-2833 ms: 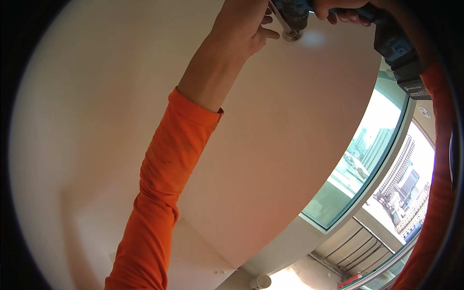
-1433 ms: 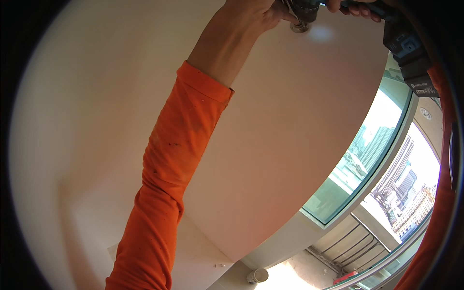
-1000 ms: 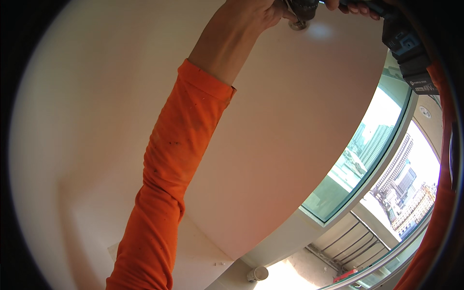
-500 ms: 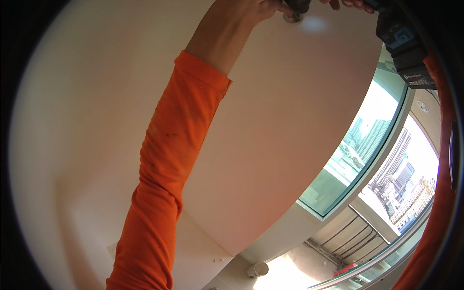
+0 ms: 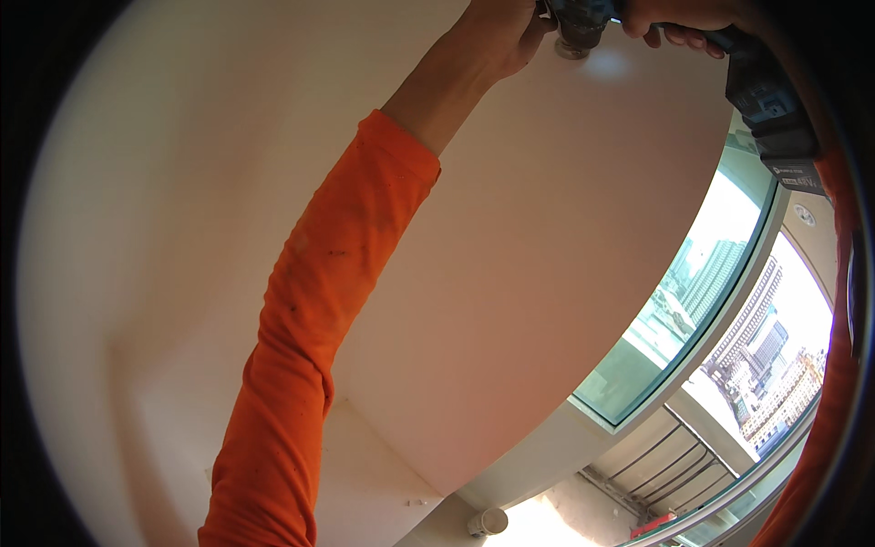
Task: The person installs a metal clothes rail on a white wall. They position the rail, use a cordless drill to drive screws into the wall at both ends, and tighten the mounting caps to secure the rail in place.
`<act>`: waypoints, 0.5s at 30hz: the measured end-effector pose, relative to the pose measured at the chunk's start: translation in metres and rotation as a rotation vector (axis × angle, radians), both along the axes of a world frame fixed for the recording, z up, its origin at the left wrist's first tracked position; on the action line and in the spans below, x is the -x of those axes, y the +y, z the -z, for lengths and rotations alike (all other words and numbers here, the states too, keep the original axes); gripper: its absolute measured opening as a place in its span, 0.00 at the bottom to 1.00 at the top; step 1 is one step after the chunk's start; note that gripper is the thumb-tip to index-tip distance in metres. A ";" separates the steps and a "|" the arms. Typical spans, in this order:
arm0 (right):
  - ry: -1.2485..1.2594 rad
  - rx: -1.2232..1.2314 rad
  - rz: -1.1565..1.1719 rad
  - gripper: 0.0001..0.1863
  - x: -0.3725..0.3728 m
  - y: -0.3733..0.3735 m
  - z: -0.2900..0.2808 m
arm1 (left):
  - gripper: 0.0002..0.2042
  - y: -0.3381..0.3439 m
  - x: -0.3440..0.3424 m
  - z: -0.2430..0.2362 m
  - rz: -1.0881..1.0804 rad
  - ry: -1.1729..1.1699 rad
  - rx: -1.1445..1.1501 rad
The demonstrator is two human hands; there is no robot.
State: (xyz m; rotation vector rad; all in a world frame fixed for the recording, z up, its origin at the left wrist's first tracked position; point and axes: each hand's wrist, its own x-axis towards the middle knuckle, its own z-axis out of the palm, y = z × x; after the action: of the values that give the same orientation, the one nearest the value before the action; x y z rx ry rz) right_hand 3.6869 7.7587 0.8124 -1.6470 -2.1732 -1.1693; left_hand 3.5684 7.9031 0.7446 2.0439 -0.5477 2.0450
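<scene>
A blue-and-black cordless drill (image 5: 583, 13) is at the top edge, its battery (image 5: 788, 150) hanging toward the upper right. My right hand (image 5: 688, 20) is wrapped round its grip. My left hand (image 5: 506, 35) closes at the tool's front, thumb beside the drill head; its other fingers are mostly cut off by the frame. A round metal-coloured piece (image 5: 572, 51) sits at the drill's front end, against a broad pale surface (image 5: 510, 246). The tool's lamp throws a bright spot on that surface. My left arm in an orange sleeve (image 5: 319, 273) crosses the view.
At right stand a glass window (image 5: 670, 301) and an opening onto tall buildings. Below it is a metal railing (image 5: 670, 465) with a red object (image 5: 653, 526) nearby. A pale bucket (image 5: 488, 521) stands on the sunlit floor at the bottom. A round white fitting (image 5: 804, 215) is at right.
Both hands and the drill sit slightly lower and farther right in view, so more of the drill head shows. The window and surroundings have shifted slightly the same way.
</scene>
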 end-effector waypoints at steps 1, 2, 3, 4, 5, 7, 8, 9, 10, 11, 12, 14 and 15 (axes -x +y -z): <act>0.001 -0.001 0.000 0.10 0.000 0.001 0.000 | 0.44 -0.001 -0.001 0.002 -0.006 0.012 0.001; 0.002 -0.003 0.003 0.10 0.000 0.001 0.000 | 0.45 -0.002 -0.003 0.004 -0.012 0.026 0.002; 0.004 -0.006 0.004 0.10 -0.001 0.001 0.000 | 0.47 -0.003 -0.005 0.007 0.006 -0.021 0.054; 0.008 -0.007 0.005 0.10 0.000 0.001 0.000 | 0.49 -0.003 -0.006 0.008 0.024 -0.069 0.106; 0.009 -0.008 0.007 0.10 -0.001 0.001 -0.001 | 0.50 -0.002 -0.006 0.009 0.028 -0.067 0.122; 0.014 -0.009 0.009 0.10 0.001 0.001 0.000 | 0.52 0.003 -0.002 0.006 0.025 -0.014 0.115; 0.017 -0.012 0.014 0.10 0.002 0.002 0.001 | 0.53 0.007 0.002 0.003 0.019 0.040 0.092; 0.021 -0.012 0.016 0.10 0.002 0.002 0.002 | 0.52 0.011 0.006 -0.001 0.036 0.057 0.081; 0.030 -0.009 0.017 0.10 0.003 0.002 0.003 | 0.50 0.014 0.009 -0.005 0.054 0.074 0.070; 0.021 0.029 -0.015 0.10 0.003 0.002 0.004 | 0.49 0.017 0.010 -0.009 0.072 0.093 0.055; 0.016 -0.018 0.016 0.10 0.004 0.002 0.005 | 0.48 0.019 0.009 -0.013 0.102 0.084 0.023; -0.001 -0.073 0.048 0.10 0.002 0.001 0.008 | 0.44 0.022 0.003 -0.019 0.163 0.073 -0.042; -0.013 -0.079 0.049 0.10 0.001 0.000 0.010 | 0.42 0.025 -0.001 -0.021 0.174 0.035 -0.038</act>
State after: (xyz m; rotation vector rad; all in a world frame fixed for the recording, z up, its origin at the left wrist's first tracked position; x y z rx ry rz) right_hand 3.6862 7.7588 0.8027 -1.6726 -2.0773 -1.2660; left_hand 3.5694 7.9279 0.7656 1.9724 -0.7352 1.9095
